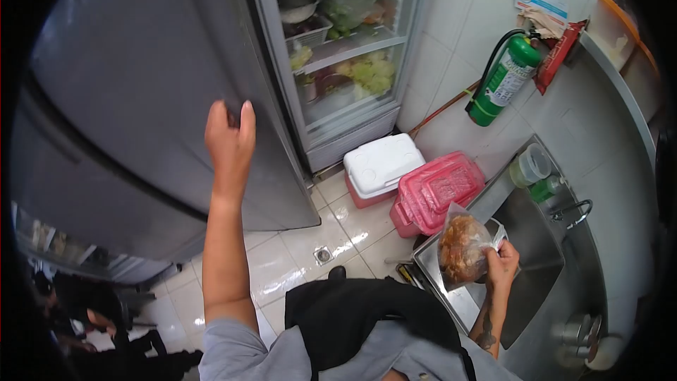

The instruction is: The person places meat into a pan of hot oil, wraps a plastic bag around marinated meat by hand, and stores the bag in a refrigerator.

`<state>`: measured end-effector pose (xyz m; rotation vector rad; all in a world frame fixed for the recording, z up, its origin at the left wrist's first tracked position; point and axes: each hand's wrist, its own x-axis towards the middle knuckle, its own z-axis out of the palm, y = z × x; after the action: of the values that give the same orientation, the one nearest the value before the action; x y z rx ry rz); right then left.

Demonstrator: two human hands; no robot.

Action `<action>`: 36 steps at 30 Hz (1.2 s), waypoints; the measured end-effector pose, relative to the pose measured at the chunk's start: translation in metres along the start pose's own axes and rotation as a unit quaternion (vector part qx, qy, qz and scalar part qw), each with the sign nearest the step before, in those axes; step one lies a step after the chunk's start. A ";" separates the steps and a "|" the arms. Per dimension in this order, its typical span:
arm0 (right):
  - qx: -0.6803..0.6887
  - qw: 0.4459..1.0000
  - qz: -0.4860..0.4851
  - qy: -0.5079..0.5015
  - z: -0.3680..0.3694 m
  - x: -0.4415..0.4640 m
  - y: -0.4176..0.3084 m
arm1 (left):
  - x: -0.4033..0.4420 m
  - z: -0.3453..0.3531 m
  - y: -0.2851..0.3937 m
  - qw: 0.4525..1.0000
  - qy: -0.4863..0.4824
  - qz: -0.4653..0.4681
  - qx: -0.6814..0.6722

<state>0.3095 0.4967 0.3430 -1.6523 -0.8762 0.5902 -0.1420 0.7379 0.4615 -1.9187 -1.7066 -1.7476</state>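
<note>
My right hand point(501, 264) grips the edge of a clear plastic bag point(462, 248) filled with reddish-brown food, perhaps marinated meat. The bag hangs over the near corner of the steel sink point(539, 268). My left hand point(231, 130) is stretched forward in front of the large grey refrigerator door point(148, 92). Its thumb stands apart from the other fingers, which are partly bent, and nothing shows between them. Whether that hand touches the door I cannot tell.
Ahead stands a glass-front fridge point(352, 141) with vegetables. A white-lidded cooler point(383, 164) and a pink lidded bin point(441, 187) sit on the tiled floor point(271, 268). A fire extinguisher point(504, 81) hangs on the right wall. People in dark clothes point(92, 317) are at lower left.
</note>
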 end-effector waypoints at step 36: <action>-0.090 0.884 0.000 -0.459 0.321 -0.016 0.089 | -0.367 -0.388 -0.167 0.726 0.528 -0.400 -0.187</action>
<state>0.0767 0.6652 0.1743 -1.5009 -1.6430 1.3784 -0.4341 0.3144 0.2417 0.2081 -1.7095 -2.7169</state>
